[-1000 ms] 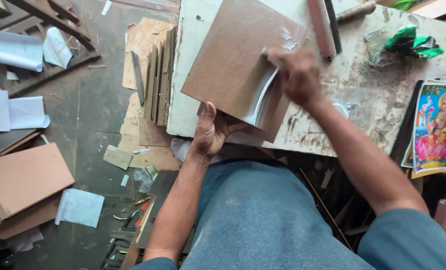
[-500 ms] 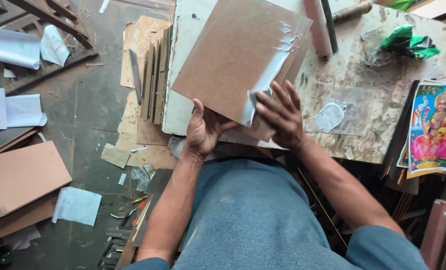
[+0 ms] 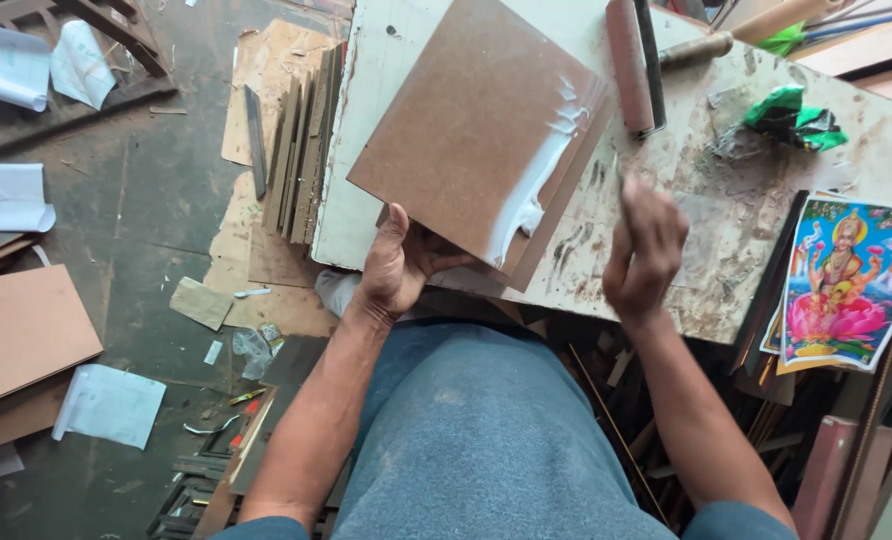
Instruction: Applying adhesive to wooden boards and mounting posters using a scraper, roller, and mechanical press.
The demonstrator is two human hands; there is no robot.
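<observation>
Gripping a glue-streaked brown board (image 3: 471, 125) in left-hand fingers (image 3: 398, 262), right hand (image 3: 644, 250) loosely curled, empty, over the worktop (image 3: 666, 290); wet glue could drip or smear.

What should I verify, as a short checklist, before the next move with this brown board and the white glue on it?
1. Left hand grips the brown board at its near corner: ok.
2. White glue spread over the whole board: not ok, only a streak along the right edge.
3. Right hand is off the board, over the worktable: ok.
4. Right hand holds a tool: cannot tell.
5. Roller lies within sight on the worktable: ok.
6. Colourful print lies apart from the glue: ok.
</observation>
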